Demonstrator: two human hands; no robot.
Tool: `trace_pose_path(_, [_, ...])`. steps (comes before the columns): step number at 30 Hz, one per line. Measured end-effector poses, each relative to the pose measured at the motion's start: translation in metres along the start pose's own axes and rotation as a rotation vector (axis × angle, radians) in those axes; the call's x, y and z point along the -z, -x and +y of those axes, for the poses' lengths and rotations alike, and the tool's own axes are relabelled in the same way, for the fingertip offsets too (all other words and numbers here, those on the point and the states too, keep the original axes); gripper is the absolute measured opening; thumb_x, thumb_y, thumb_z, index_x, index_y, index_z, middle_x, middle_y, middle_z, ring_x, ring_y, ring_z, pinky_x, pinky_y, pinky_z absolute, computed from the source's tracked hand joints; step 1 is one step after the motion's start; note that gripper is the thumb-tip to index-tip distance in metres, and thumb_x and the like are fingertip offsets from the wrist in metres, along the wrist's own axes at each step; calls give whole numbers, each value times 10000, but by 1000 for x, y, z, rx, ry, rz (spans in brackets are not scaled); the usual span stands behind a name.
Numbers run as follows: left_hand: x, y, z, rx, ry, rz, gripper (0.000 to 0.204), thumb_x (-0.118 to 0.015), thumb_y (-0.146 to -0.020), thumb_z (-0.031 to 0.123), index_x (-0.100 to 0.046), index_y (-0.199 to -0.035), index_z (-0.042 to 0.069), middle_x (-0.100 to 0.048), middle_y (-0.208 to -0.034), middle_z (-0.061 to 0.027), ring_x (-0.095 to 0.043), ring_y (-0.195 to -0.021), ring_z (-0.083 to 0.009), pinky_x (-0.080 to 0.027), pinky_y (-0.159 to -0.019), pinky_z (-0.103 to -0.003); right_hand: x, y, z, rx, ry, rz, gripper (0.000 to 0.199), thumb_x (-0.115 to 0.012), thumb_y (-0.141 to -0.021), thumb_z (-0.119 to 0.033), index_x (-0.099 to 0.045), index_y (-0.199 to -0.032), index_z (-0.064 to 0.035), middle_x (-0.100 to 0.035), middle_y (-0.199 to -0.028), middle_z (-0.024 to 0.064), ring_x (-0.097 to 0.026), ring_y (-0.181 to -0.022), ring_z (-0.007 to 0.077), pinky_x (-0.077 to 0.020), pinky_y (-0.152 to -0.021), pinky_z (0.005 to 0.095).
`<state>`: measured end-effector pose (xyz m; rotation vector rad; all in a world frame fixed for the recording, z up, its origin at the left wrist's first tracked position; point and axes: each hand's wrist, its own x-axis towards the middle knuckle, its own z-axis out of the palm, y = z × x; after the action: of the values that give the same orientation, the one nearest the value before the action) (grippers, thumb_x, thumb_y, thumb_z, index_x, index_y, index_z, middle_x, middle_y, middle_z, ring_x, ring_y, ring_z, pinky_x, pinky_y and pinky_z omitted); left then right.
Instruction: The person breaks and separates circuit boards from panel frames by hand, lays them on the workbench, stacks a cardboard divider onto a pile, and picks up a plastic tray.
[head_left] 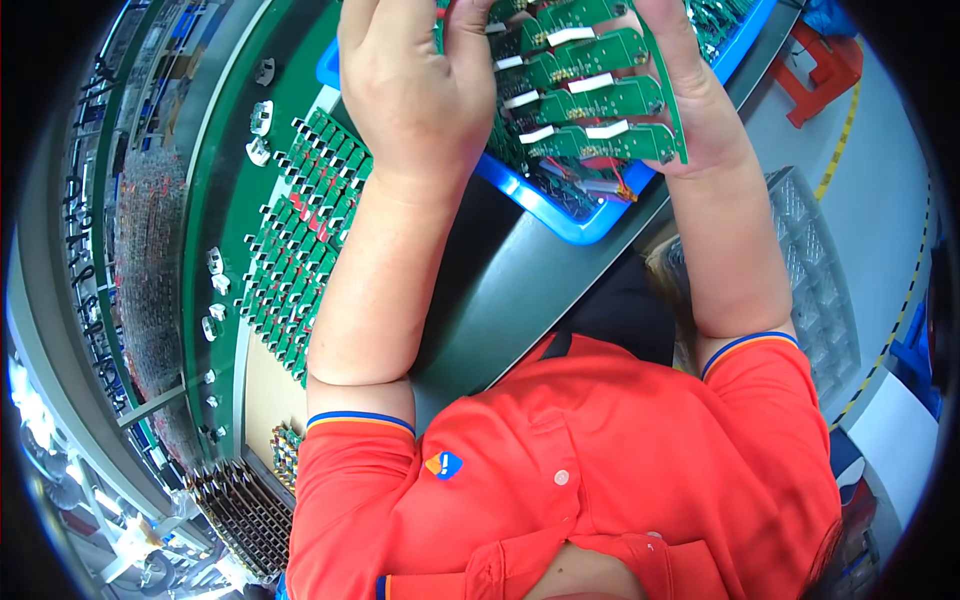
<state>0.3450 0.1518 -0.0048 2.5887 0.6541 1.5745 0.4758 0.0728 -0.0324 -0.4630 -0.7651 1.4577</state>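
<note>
Both hands hold a panel (590,95) of green circuit boards above the blue bin (560,215) — the left hand (415,90) pinches its left edge, the right hand (690,90) clamps its right side. It looks like the separating step; next calls for a firm, even bend.

A short-sleeved red polo shirt (600,470) with blue-and-orange cuff bands, white buttons and a small chest badge.

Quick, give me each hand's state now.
Left hand: closed on the stack of green circuit boards.
Right hand: closed on the same stack, supporting its right side.
</note>
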Motion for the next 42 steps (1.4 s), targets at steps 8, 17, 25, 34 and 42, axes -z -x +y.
trace_pose_path(8, [-1, -14, -4, -102, -106, -34, 143, -723, -703, 15, -665, -832, 35, -627, -985, -141, -606, -880, -287, -484, -757, -326, 5, -2, 2, -26, -79, -9, 623, -513, -868, -553, -492, -1229, -45, -632, -1056, 64, -618, -872, 133, -518, -739, 266])
trace_pose_path(17, [2, -29, -1, 199, 139, -22, 160, -689, -724, 1, -650, -876, 32, -617, -960, -128, -604, -841, -305, -490, -738, -331, 2, -2, -1, 66, -69, -20, 675, -499, -857, -592, -458, -1280, -68, -625, -1079, 60, -639, -932, 130, -552, -758, 282])
trace_pose_path(25, [-5, -38, -20, -295, 92, 80, 130, -698, -707, 34, -642, -825, 42, -630, -962, -113, -609, -862, -303, -483, -752, -369, 3, 0, -4, 9, 8, 29, 774, -528, -794, -660, -448, -1274, -58, -623, -1053, 73, -647, -881, 133, -559, -722, 283])
trace_pose_path(34, [4, -55, -15, -147, -136, -62, 128, -682, -741, 19, -645, -863, 34, -631, -991, -126, -614, -851, -292, -493, -731, -347, 2, -3, -3, 16, -41, -1, 808, -538, -777, -673, -457, -1257, -27, -628, -1040, 82, -646, -872, 135, -557, -712, 282])
trace_pose_path(42, [-7, -51, -37, -186, -125, -70, 97, -695, -742, 114, -656, -823, 78, -663, -947, -46, -620, -799, -266, -480, -742, -353, 5, -4, -2, -2, -76, -17, 814, -550, -782, -661, -441, -1272, -19, -623, -1062, 96, -643, -889, 148, -552, -740, 290])
